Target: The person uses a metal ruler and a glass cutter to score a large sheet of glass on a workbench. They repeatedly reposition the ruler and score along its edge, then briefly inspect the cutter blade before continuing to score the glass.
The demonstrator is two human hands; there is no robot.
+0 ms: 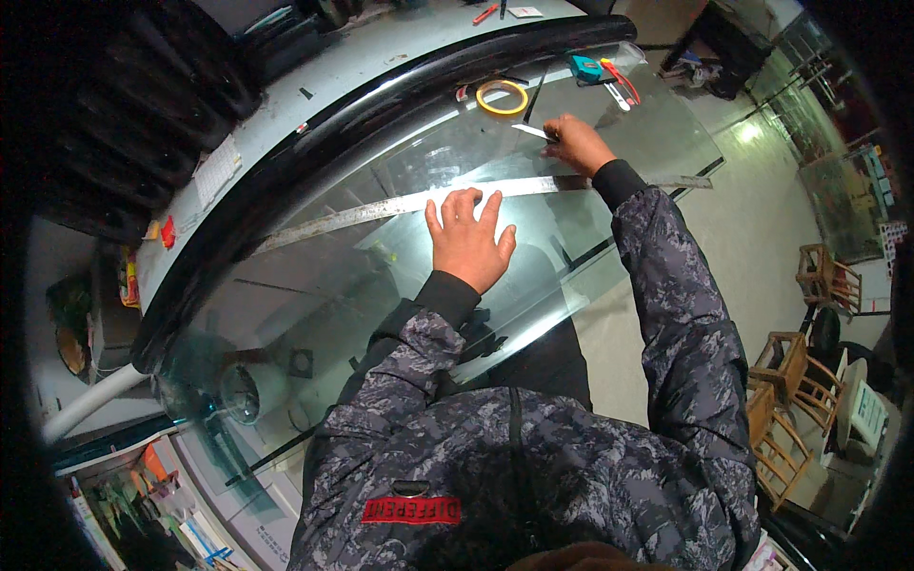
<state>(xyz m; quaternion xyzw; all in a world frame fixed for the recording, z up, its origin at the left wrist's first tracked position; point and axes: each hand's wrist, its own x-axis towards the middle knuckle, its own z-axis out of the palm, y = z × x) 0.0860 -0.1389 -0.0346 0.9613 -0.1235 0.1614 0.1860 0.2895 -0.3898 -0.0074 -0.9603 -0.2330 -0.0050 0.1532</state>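
Observation:
A long metal ruler [378, 209] lies across the glass tabletop [321, 278] in front of me. My left hand [471, 239] rests with spread fingers at the ruler's near edge. Beyond the ruler and to the right, my right hand [575, 145] holds a knife with a pale, pointed blade [530, 131] that points left; its handle is mostly hidden in the fingers. A roll of yellow tape [502, 98] lies just beyond the blade. Farther right are a teal tape measure [586, 69] and a red-handled cutting tool [623, 82].
A thick black padded roll [314, 143] curves along the far edge of the glass. Behind it, a pale ledge [285, 114] bears a white keyboard-like object [218, 170] and a red cutter [485, 13]. Small wooden chairs [782, 367] stand on the floor at right.

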